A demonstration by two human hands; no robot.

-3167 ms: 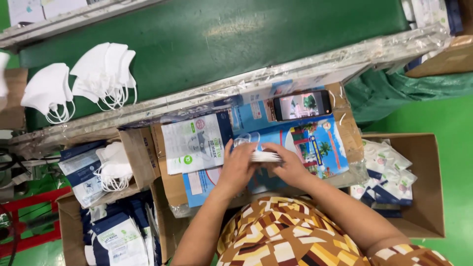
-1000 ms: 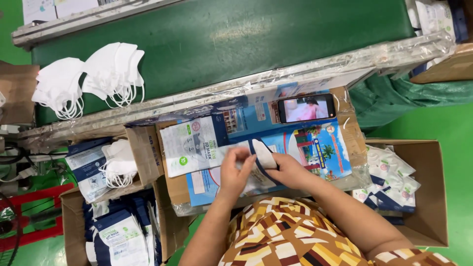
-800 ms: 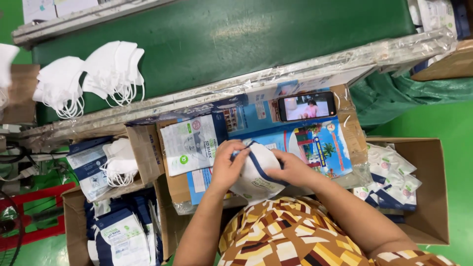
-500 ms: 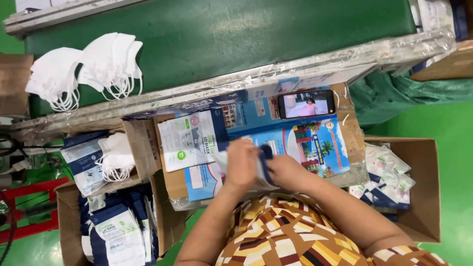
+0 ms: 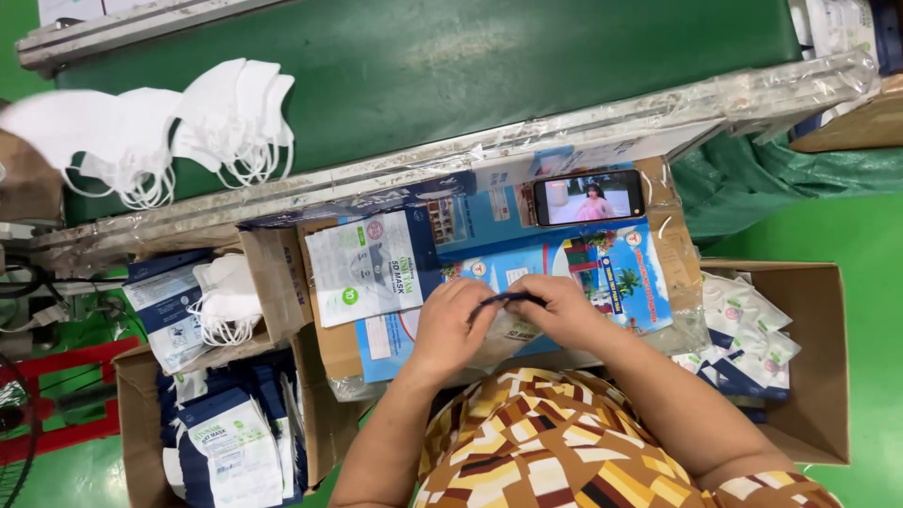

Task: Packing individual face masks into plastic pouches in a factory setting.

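Observation:
My left hand [image 5: 450, 323] and my right hand [image 5: 557, 308] meet over a blue printed work surface [image 5: 611, 273], both pinching the dark top edge of a mask pouch [image 5: 509, 315]. The pouch is mostly hidden under my fingers. A stack of flat empty pouches [image 5: 365, 264] lies just left of my left hand. White folded masks [image 5: 226, 296] sit in a small box further left. More white masks [image 5: 202, 122] lie in a pile on the green conveyor belt [image 5: 489, 66].
A phone [image 5: 589, 198] with a lit screen lies above my hands. A cardboard box [image 5: 818, 376] on the right holds filled pouches [image 5: 748, 339]. Another box at lower left holds packed pouches [image 5: 230, 447]. A red frame [image 5: 56, 395] stands at far left.
A second ago my hands held a white mask open above the surface. It has gone into the pouch, and both hands now grip the pouch's top edge. The masks on the belt shifted left.

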